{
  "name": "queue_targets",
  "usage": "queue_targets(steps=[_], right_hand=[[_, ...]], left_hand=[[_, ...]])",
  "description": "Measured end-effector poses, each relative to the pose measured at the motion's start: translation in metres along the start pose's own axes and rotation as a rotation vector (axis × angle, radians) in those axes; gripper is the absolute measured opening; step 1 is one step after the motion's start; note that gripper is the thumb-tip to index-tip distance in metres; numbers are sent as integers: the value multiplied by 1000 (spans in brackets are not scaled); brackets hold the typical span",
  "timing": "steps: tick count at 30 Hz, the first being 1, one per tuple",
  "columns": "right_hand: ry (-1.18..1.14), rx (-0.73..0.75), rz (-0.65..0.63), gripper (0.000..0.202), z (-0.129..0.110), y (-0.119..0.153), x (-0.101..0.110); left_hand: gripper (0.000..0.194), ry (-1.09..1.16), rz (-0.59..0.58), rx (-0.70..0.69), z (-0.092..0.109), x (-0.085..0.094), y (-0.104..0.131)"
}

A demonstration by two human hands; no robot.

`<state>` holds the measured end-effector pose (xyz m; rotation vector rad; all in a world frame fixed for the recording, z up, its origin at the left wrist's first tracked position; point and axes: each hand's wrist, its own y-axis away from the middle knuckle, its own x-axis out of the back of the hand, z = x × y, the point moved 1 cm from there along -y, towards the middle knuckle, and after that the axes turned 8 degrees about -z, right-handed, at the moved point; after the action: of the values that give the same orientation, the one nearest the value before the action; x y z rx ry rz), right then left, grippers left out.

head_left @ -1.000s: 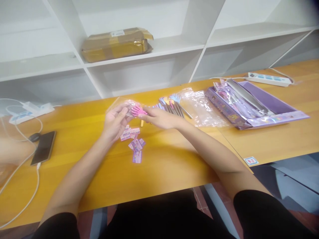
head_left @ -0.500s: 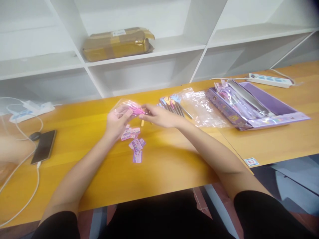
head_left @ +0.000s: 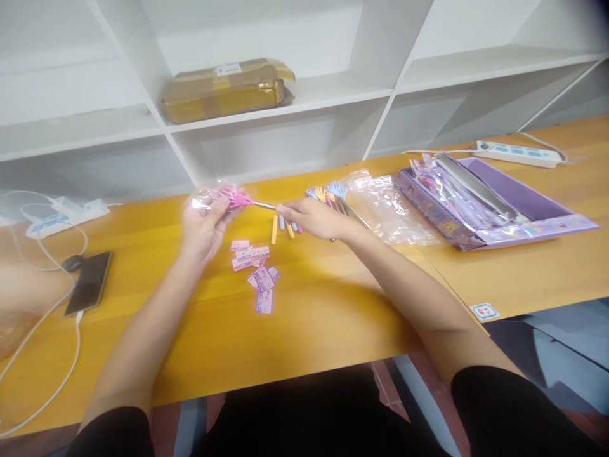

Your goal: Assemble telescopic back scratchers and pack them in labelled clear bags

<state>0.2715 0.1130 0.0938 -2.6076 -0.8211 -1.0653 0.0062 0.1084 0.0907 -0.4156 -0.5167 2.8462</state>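
My left hand (head_left: 207, 222) is closed around the pink, claw-shaped head of a back scratcher (head_left: 236, 198), with clear plastic film about it. A thin metal rod runs from that head to my right hand (head_left: 307, 218), whose fingers pinch its far end. Just behind my right hand lie several more back scratchers (head_left: 336, 189) with blue and yellow hand-shaped heads and metal rods. Below my right fingers are several short coloured sticks (head_left: 275, 230), partly hidden. Small pink and purple printed cards (head_left: 263, 278) lie loosely piled on the table in front of me.
Crumpled clear plastic bags (head_left: 392, 206) lie right of the scratchers, beside an open purple box (head_left: 514, 190) with packaged items. A phone (head_left: 89, 284) on a white cable sits at the left. Power strips (head_left: 518, 153) stand at both sides. A taped cardboard parcel (head_left: 228, 92) rests on the shelf.
My hands have drawn apart, the left one moving left and slightly up. A length of metal rod now shows between them. Coloured sticks under my right hand are more visible.
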Motion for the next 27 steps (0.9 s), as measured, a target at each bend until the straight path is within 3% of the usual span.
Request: queue_targets(steps=[17,27], right_hand=[[34,1,-24,51,-11,-1,-14],[-6,-65,51,50,-10,6,6]], left_hand=[[42,66,-45,130,-29,-31,18],[33,34,40,7,-14,3,0]])
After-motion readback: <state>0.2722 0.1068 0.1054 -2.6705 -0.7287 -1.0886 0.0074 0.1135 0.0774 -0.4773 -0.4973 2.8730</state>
